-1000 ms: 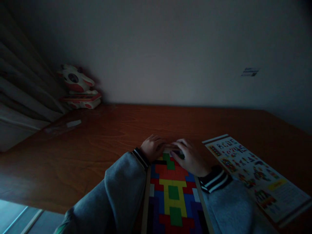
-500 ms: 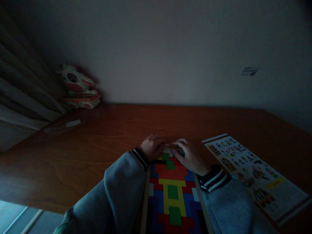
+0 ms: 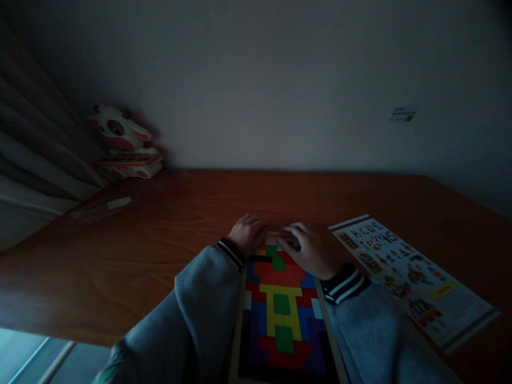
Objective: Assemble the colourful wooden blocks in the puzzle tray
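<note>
A long wooden puzzle tray (image 3: 237,341) lies lengthwise before me, packed with flat blocks in red, yellow, green, blue, purple, black and white. At its far left corner, my left hand (image 3: 248,234) is closed, its bent fingers round the edge and their tips partly hidden. Across the far right corner, my right hand (image 3: 310,252) spreads thumb and forefinger apart over the rim; no piece shows between them. Below the fingers, a green block (image 3: 276,258) sits at the far end of the pattern. Grey sleeves cover part of both long sides.
On the wooden table (image 3: 192,213), a printed pattern sheet (image 3: 408,277) lies to the right. A cow-shaped toy keyboard (image 3: 128,144) stands at the back left by the curtain (image 3: 36,154). A clear wrapper with a white label (image 3: 119,202) lies nearby. The wall rises behind.
My hands have drawn slightly apart, and more of the tray's far rim shows between them. The view has shifted a little, bringing the tray's near edge into sight.
</note>
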`<state>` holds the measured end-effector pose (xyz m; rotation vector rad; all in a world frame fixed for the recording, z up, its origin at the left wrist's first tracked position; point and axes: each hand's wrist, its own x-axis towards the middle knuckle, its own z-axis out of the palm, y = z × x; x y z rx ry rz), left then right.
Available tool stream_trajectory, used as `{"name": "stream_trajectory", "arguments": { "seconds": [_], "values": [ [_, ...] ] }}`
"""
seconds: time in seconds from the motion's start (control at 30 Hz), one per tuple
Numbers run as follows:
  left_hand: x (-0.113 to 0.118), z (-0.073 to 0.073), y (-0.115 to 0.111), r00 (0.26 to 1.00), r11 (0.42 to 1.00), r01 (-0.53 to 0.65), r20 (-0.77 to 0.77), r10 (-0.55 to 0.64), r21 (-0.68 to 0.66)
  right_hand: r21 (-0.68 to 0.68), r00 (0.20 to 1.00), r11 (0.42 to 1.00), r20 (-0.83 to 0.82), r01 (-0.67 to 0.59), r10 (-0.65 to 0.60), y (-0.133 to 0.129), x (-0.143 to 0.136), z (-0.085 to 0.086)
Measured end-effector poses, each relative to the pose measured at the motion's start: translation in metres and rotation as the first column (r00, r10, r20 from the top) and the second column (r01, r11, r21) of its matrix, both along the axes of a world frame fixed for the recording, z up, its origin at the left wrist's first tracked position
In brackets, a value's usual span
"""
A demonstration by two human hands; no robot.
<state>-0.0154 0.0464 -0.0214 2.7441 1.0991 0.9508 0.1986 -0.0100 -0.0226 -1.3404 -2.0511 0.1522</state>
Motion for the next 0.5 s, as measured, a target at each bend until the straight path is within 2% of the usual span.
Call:
{"name": "stream_trajectory", "arguments": {
  "seconds": [0.27,0.5],
  "values": [
    [-0.017,-0.004,0.010,0.980,0.991,-0.129,0.149,0.132,-0.028,0.031,0.978,0.999,-0.205,-0.027,0.033,-0.002,0.008,0.003],
    [-0.044,-0.010,0.000,0.978,0.982,-0.184,0.093,0.187,-0.034,0.009,0.970,0.998,-0.236,0.065,-0.061,-0.021,0.017,0.008]
  ]
}}
